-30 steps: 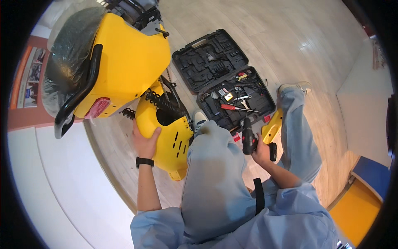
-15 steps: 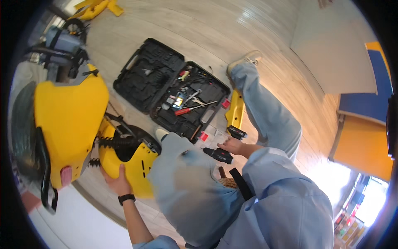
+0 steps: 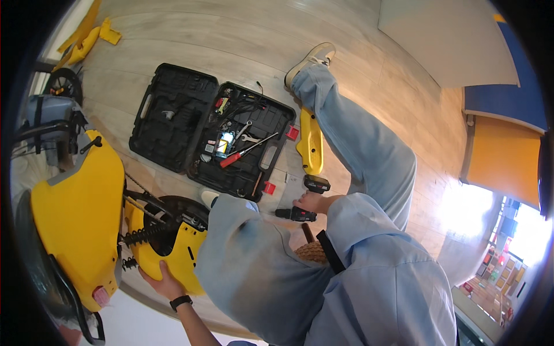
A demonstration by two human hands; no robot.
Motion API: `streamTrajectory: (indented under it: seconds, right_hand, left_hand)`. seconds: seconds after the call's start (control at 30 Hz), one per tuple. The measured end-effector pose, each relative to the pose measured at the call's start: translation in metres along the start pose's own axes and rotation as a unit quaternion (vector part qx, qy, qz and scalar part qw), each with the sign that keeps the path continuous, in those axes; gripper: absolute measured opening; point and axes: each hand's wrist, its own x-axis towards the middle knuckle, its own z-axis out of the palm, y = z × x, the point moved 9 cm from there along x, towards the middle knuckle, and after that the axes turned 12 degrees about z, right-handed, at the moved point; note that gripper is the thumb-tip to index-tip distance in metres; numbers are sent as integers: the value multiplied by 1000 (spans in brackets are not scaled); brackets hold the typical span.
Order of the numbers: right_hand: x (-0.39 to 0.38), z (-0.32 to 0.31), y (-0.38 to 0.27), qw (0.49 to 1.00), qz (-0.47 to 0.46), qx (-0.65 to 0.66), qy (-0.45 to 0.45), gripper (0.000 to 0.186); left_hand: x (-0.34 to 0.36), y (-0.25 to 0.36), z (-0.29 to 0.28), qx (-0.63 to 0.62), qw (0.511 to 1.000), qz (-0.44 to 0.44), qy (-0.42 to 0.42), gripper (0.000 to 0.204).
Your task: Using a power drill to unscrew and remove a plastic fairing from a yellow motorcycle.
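My left hand (image 3: 166, 282), with a black band on the wrist, lies with fingers spread against the lower edge of a yellow fender (image 3: 186, 260). That fender sits over the wheel (image 3: 173, 210) of a yellow scooter-like vehicle (image 3: 81, 213), beside a black coil spring (image 3: 141, 236). To the right of my knee, my right hand (image 3: 312, 202) is wrapped round the grip of a black cordless drill (image 3: 296, 215). The drill lies sideways, its nose pointing left and its battery pack beyond my fingers. My palm and the drill's grip are mostly hidden.
Beyond my knee an open black tool case (image 3: 173, 118) holds wrenches, a red-handled screwdriver (image 3: 231, 160) and small parts. A yellow plastic panel (image 3: 311, 144) lies by my shin. More yellow parts (image 3: 86, 43) lie at far left. A wicker stool (image 3: 312, 252) shows under me.
My view has shifted, so the tool case and vehicle appear farther left. My left hand stays on the fender, and my right hand keeps hold of the drill.
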Motion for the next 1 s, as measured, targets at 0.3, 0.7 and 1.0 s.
streamTrajectory:
  seconds: [0.3, 0.7, 1.0]
  right_hand:
    - [9, -2, 5, 972, 133, 140, -134, 35]
    - [-25, -101, 149, 564, 725, 327, 221, 102]
    - [-32, -79, 151, 574, 680, 397, 222, 105]
  left_hand:
    - [1, -8, 3, -38, 999, -24, -4, 70]
    - [2, -5, 3, -61, 998, -10, -8, 72]
    - [-4, 2, 6, -94, 995, -17, 3, 71]
